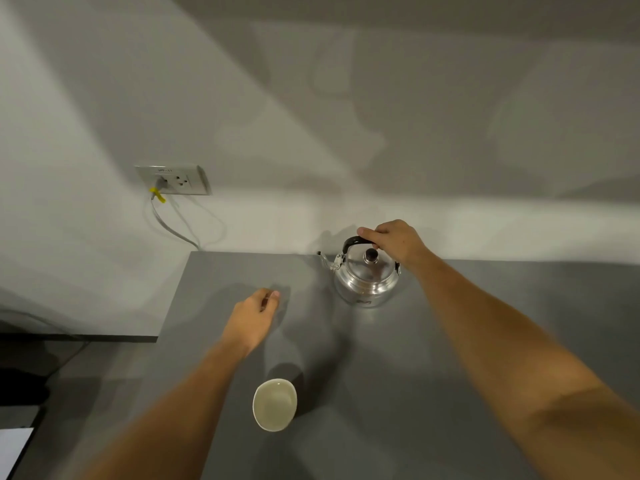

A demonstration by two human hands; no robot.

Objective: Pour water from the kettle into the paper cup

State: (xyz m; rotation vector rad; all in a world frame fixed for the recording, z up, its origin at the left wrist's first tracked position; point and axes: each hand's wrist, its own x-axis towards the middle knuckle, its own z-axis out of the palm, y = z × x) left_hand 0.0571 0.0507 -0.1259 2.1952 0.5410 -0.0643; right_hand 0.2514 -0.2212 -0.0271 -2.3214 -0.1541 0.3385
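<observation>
Right hand grips kettle handle; cup nearer.

Right hand clenched far forward, left hand loosely curled

Grey counter, matte surface, far edge set against the wall, left edge stepped. Two items stand directly on it. A polished metal kettle sits upright near the far edge, lid on, spout towards the left. A white paper cup stands upright nearer the front, well apart from the kettle.
</observation>
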